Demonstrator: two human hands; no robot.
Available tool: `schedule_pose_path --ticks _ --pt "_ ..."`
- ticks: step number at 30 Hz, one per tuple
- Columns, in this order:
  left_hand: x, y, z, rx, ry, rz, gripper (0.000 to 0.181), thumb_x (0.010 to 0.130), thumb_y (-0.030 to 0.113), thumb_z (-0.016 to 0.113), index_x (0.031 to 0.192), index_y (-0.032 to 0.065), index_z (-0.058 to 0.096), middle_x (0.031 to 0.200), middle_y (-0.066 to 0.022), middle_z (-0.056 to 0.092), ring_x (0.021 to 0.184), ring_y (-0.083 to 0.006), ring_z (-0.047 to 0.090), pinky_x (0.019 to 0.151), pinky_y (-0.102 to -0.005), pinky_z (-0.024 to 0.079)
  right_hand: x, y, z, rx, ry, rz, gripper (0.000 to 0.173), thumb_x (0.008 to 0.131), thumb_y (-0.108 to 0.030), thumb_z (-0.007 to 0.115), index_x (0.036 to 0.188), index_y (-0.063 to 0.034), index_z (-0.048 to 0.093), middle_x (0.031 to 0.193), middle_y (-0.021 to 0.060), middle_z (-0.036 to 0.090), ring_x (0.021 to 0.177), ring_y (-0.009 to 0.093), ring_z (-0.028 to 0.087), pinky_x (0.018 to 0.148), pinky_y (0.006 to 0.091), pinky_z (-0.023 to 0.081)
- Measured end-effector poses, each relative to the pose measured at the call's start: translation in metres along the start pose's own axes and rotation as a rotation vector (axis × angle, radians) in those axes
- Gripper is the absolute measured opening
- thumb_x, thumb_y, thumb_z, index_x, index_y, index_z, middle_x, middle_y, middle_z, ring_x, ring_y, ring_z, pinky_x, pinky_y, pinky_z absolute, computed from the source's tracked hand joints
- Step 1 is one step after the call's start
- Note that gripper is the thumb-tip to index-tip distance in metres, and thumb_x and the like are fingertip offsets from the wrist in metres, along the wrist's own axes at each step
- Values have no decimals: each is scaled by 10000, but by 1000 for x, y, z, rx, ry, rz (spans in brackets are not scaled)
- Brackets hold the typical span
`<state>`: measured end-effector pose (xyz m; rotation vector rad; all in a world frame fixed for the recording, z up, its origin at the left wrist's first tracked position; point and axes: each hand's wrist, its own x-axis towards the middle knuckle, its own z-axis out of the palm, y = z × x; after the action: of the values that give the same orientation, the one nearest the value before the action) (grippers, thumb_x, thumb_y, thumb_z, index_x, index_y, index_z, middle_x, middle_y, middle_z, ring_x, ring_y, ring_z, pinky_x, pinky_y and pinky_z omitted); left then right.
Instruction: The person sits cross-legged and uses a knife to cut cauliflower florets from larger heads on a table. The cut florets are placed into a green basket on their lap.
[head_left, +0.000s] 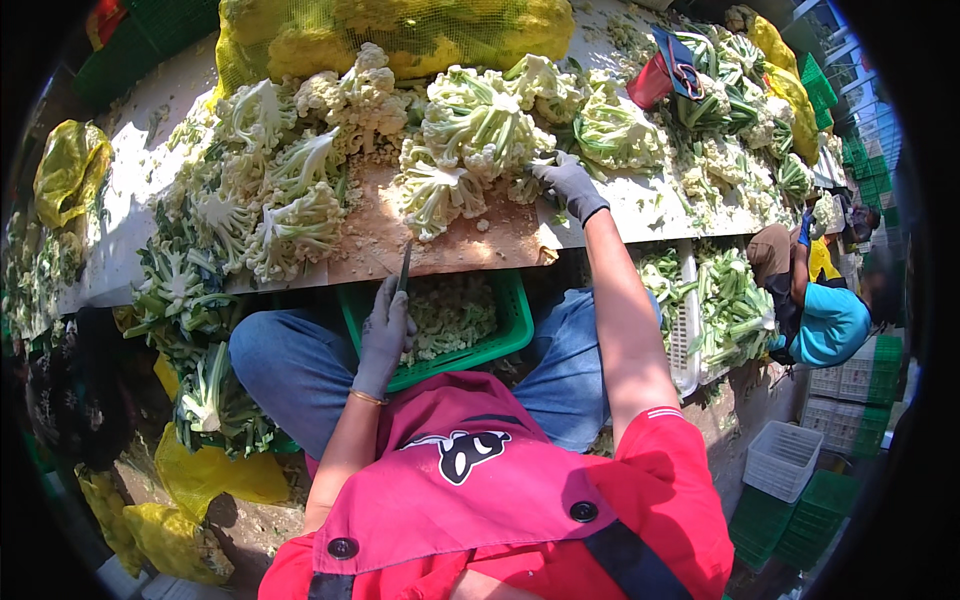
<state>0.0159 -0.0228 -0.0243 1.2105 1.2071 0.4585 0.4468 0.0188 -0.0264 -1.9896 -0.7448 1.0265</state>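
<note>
My left hand (385, 330), in a grey glove, is closed around a knife (406, 266) whose blade points up at the table's edge. Reaching forward over the table, my gloved right hand (568, 182) touches cauliflower at the right side of a heap; whether it grips a piece cannot be told. Cut cauliflower heads (480, 124) with pale stems lie before me, and more cauliflower pieces (292, 225) are piled to the left. Between my knees, a green plastic crate (517, 330) holds small cauliflower florets (450, 315). A brown board (465, 251) lies under the nearest pieces.
A yellow mesh sack (397, 37) lies across the table's back. A red container (649, 81) stands at the back right. White crates (688, 322) of leaves are beside my right knee. Leafy trimmings (214, 397) are at the left. Another person (829, 322) sits at the far right.
</note>
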Motion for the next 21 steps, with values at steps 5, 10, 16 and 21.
schedule_pose_path --ticks 5,10,16,21 --pt "-3 10 3 -14 -49 5 529 1103 334 516 1572 99 445 668 -8 561 486 -80 495 469 -252 417 -22 19 12 79 250 -69 233 873 -187 816 1027 -34 731 751 -39 649 613 61 554 555 245 436" --pt "-4 33 20 -185 -127 68 588 1069 349 623 1574 107 444 672 5 526 509 -61 472 472 -238 395 -108 -26 11 405 190 -36 161 890 -151 820 966 -42 730 768 -24 662 630 46 565 564 207 433" --pt "28 62 75 -526 -408 -116 353 1030 415 684 1205 119 603 662 9 517 479 -88 462 439 -256 378 -180 -54 49 197 19 -112 267 872 -252 868 991 -30 778 771 -33 693 683 44 579 610 212 441" --pt "48 67 84 -834 -525 -307 369 996 505 686 1026 146 602 631 9 534 425 -119 445 414 -314 382 -169 -17 28 371 -57 -328 524 877 -192 855 1337 -41 656 1174 42 692 952 127 657 863 305 554"
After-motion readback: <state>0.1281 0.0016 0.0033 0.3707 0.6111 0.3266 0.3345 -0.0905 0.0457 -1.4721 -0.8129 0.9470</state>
